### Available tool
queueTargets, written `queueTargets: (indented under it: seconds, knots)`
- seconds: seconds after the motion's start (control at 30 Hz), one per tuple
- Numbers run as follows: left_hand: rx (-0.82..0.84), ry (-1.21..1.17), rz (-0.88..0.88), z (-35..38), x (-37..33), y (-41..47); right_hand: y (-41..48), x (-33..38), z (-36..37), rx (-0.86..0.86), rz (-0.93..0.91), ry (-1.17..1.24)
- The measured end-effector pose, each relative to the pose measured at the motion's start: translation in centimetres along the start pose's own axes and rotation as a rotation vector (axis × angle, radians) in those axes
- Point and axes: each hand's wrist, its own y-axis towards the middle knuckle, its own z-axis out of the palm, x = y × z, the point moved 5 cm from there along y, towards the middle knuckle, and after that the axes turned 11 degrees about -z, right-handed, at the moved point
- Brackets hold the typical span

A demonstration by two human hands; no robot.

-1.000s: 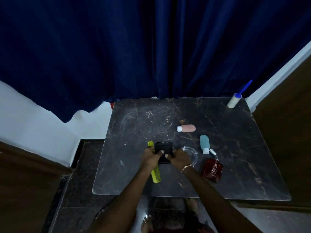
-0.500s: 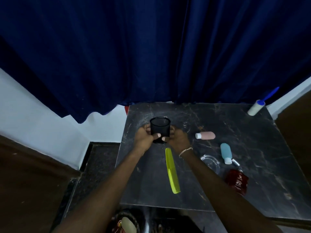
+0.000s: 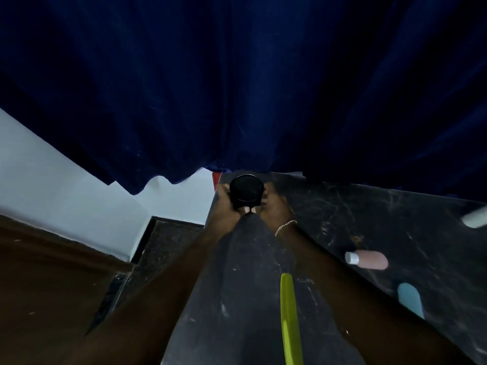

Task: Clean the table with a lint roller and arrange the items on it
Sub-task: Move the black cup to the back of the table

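Both my hands hold a black cup (image 3: 246, 190) at the far left corner of the dark marble table (image 3: 342, 219). My left hand (image 3: 226, 204) wraps its left side and my right hand (image 3: 274, 205), with a bracelet at the wrist, wraps its right side. A yellow-green comb (image 3: 290, 317) lies on the table between my forearms. A pink bottle with a white cap (image 3: 369, 259) and a teal bottle (image 3: 409, 299) lie to the right. A blurred white shape, the lint roller (image 3: 474, 219), shows at the right edge.
A dark blue curtain (image 3: 237, 88) hangs right behind the table's far edge. A white wall (image 3: 66, 180) and a dark floor (image 3: 163, 241) lie left of the table. A small red item (image 3: 216, 177) peeks out behind the corner.
My hands lifted the black cup from the table's front and carried it to the far left corner. The view swung left and closer, leaving the glass dish and red bottle out of sight.
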Motion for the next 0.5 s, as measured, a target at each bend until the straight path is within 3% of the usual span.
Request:
queueTargets:
  seconds: [0.23, 0.5]
  knots:
    - [-0.002, -0.077, -0.046, 0.5, 1.8, 6.8, 7.0, -3.1, 3.2, 0.108, -0.033, -0.081]
    - [-0.043, -0.004, -0.042, 0.7, 4.3, 10.1, 8.9, -5.0, 4.8, 0.099, -0.071, -0.099]
